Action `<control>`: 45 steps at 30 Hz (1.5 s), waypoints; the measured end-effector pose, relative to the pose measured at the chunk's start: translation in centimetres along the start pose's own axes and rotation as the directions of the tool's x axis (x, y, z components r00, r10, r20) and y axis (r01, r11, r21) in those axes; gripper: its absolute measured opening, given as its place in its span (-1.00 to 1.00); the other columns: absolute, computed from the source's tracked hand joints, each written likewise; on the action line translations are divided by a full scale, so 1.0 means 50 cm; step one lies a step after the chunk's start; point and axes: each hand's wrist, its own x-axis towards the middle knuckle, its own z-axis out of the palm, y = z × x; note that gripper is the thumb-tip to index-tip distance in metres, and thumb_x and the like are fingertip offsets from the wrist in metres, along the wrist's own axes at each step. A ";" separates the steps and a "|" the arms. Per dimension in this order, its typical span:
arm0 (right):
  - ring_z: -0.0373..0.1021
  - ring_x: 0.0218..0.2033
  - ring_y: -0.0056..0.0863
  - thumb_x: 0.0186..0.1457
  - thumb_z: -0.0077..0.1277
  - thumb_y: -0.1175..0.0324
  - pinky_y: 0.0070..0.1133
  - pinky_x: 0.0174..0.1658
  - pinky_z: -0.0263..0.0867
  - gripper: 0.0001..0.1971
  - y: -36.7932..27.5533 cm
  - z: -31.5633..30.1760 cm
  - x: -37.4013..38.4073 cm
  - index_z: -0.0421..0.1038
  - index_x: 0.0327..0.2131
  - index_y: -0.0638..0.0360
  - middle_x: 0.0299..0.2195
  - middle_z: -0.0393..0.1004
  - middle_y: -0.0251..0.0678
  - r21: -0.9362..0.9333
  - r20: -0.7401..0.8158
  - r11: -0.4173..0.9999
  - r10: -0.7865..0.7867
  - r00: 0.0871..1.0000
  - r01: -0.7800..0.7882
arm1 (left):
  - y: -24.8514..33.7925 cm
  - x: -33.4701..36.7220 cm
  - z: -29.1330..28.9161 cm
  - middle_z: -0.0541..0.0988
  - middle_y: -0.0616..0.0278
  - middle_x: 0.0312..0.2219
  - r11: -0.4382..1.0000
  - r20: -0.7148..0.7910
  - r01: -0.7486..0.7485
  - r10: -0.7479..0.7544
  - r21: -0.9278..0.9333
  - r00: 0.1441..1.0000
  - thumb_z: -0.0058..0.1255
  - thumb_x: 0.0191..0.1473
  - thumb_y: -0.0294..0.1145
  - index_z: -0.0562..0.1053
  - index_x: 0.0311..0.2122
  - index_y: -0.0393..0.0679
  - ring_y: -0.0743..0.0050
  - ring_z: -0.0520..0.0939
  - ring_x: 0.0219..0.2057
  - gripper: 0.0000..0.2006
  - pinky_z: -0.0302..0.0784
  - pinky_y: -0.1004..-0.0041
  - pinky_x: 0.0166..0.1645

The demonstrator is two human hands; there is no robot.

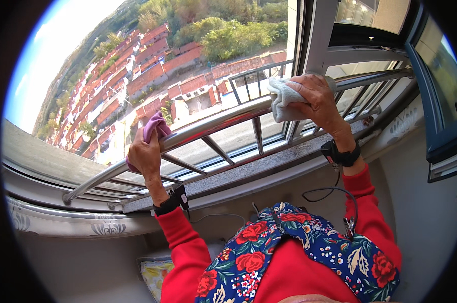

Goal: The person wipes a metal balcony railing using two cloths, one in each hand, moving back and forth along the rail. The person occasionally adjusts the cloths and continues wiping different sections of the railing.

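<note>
A shiny metal railing (215,126) runs across the window, with thin slanting bars under its round top rail. Toward its left part, my left hand (145,154) is closed around a purple cloth (157,126), which wraps the top rail. Farther right, my right hand (317,98) presses a pale grey-white cloth (284,98) over the same rail, fingers curled on it. Both cloths touch the metal. The underside of each grip is hidden by the hand and cloth.
Behind the railing is the window, with red-roofed houses (147,76) far below. A blue-framed window sash (440,96) stands swung inward at the right. Below the rail runs a speckled stone sill (228,174). Cables (329,189) hang from the black wrist bands (347,154).
</note>
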 end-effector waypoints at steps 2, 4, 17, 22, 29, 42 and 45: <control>0.42 0.06 -0.25 0.10 0.26 0.23 -0.32 0.22 0.22 -0.57 0.066 -0.055 -0.047 0.54 0.05 0.08 0.00 0.55 -0.31 -0.067 0.012 0.992 0.107 0.994 -0.106 | -0.001 -0.001 0.001 0.65 0.01 -0.45 1.000 -0.010 -0.003 0.003 0.008 1.000 0.18 0.15 -0.11 0.63 -0.23 -0.06 -0.06 0.68 -0.39 -0.75 0.52 0.19 -0.28; 0.39 0.10 -0.23 0.13 0.24 0.29 -0.33 0.25 0.21 -0.57 0.130 -0.107 -0.092 0.52 0.09 0.11 0.05 0.52 -0.29 -0.105 -0.010 0.970 0.220 0.975 -0.220 | -0.002 -0.001 0.005 0.66 0.00 -0.45 1.000 -0.015 0.015 -0.014 0.028 1.000 0.19 0.14 -0.11 0.63 -0.22 -0.05 -0.06 0.69 -0.39 -0.75 0.52 0.20 -0.28; 0.35 0.11 -0.21 -0.04 0.34 0.29 -0.27 0.28 0.14 -0.46 0.020 -0.045 -0.020 0.53 0.09 0.03 0.03 0.52 -0.28 0.006 0.115 0.995 0.095 0.989 -0.096 | 0.022 -0.002 0.003 0.68 0.05 -0.47 0.997 -0.058 0.046 -0.042 0.063 0.997 0.23 0.08 -0.08 0.64 -0.23 0.02 -0.02 0.70 -0.42 -0.75 0.54 0.19 -0.28; 0.40 0.06 -0.16 -0.14 0.40 0.10 -0.20 0.14 0.28 -0.22 -0.184 0.096 0.088 0.40 0.23 -0.16 0.02 0.46 -0.23 0.026 0.185 0.996 -0.089 0.979 0.086 | 0.028 -0.003 0.000 0.67 0.10 -0.47 0.998 -0.076 0.039 -0.036 0.049 0.996 0.23 0.08 -0.06 0.63 -0.29 0.00 -0.02 0.69 -0.40 -0.75 0.53 0.17 -0.26; 0.42 -0.13 -0.28 -0.23 0.46 0.08 -0.34 -0.06 0.34 -0.11 -0.292 0.197 0.157 0.29 0.22 0.01 -0.17 0.42 -0.25 0.020 0.239 0.986 -0.165 0.957 0.165 | 0.030 -0.001 -0.003 0.67 0.13 -0.47 1.000 -0.095 0.023 -0.022 0.012 0.995 0.22 0.09 -0.10 0.62 -0.33 -0.03 0.03 0.70 -0.41 -0.77 0.54 0.18 -0.28; 0.43 -0.06 -0.27 -0.12 0.36 0.05 -0.33 0.04 0.30 -0.27 -0.143 0.073 0.094 0.41 0.18 -0.06 -0.13 0.48 -0.30 0.045 0.226 0.993 -0.120 0.967 0.113 | 0.016 -0.002 0.008 0.68 0.11 -0.51 1.000 -0.133 0.010 -0.011 -0.008 0.991 0.22 0.08 -0.09 0.63 -0.30 -0.02 0.05 0.71 -0.47 -0.76 0.55 0.21 -0.35; 0.42 0.03 -0.20 -0.11 0.35 0.09 -0.30 0.12 0.26 -0.33 -0.054 -0.001 0.049 0.46 0.13 0.02 -0.04 0.53 -0.28 0.023 0.207 1.000 -0.022 0.978 0.018 | 0.015 -0.002 0.009 0.66 0.11 -0.54 1.000 -0.152 -0.006 0.003 -0.019 0.988 0.22 0.07 -0.09 0.61 -0.33 -0.03 0.06 0.69 -0.50 -0.77 0.53 0.20 -0.37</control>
